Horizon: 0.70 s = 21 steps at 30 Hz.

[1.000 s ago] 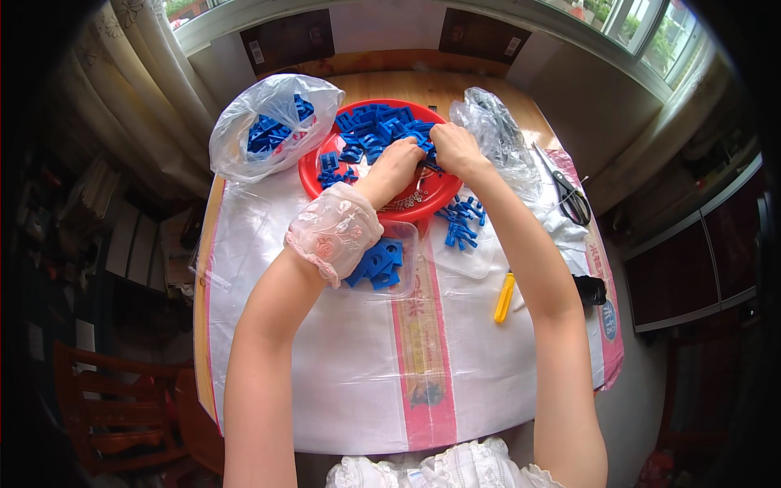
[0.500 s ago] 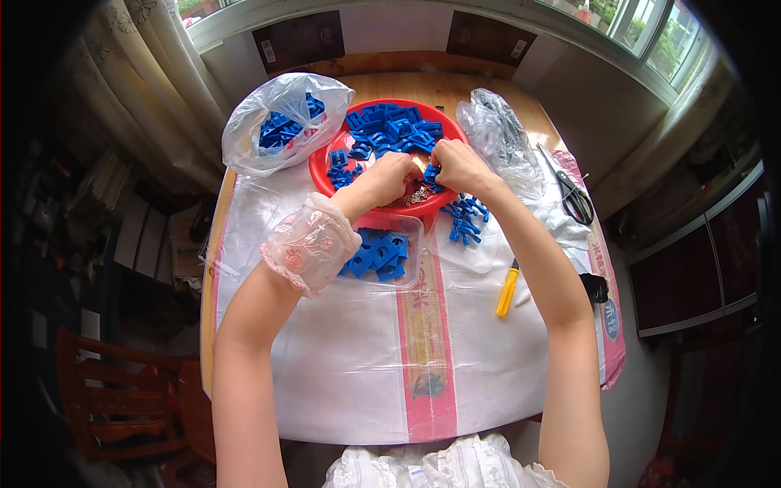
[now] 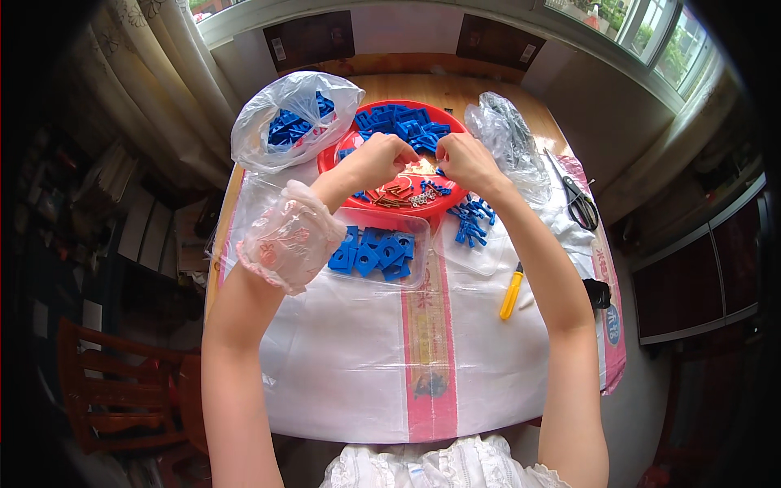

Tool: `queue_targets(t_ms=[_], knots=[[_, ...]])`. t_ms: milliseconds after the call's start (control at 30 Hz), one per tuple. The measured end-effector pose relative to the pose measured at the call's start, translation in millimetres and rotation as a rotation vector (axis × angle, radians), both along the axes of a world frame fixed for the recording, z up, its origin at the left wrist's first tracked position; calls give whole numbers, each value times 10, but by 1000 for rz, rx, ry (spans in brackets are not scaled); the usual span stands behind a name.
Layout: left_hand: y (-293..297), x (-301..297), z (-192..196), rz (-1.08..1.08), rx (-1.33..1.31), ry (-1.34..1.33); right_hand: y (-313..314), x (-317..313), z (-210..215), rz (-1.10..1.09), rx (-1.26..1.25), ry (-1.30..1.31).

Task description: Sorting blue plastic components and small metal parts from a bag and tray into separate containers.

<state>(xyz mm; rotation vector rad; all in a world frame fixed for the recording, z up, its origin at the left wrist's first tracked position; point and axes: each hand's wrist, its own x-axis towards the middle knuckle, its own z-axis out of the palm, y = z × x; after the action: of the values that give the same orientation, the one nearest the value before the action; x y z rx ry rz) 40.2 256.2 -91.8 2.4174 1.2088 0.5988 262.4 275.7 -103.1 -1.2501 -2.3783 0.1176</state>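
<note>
Moulded blue plastic pieces (image 3: 407,124) lie heaped in the far part of a round red plastic tray (image 3: 446,200). Over the tray, the left hand (image 3: 381,159) and right hand (image 3: 469,163) stand apart, fingers curled inward; whether either grasps anything cannot be told. Slender copper-coloured rods (image 3: 388,195) lie near its front rim; before it, a clear plastic box (image 3: 421,248) holds flat blue plates (image 3: 368,257).

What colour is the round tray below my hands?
Plain red; the tray shows best in the head view, the only one.
</note>
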Motion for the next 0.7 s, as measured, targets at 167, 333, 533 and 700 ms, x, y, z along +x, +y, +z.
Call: queue_targets(t_ms=[167, 333, 533, 700], knots=[[-647, -283, 507, 84, 73, 16, -114, -287, 7, 268, -271, 26], [-1933, -725, 917, 209, 75, -45, -84, -527, -118, 287, -241, -72], [-3388, -1128, 878, 629, 69, -110, -52, -690, -132, 245, -324, -132], [-3978, -978, 583, 798, 5, -294, -25, -735, -162, 196, -357, -150]])
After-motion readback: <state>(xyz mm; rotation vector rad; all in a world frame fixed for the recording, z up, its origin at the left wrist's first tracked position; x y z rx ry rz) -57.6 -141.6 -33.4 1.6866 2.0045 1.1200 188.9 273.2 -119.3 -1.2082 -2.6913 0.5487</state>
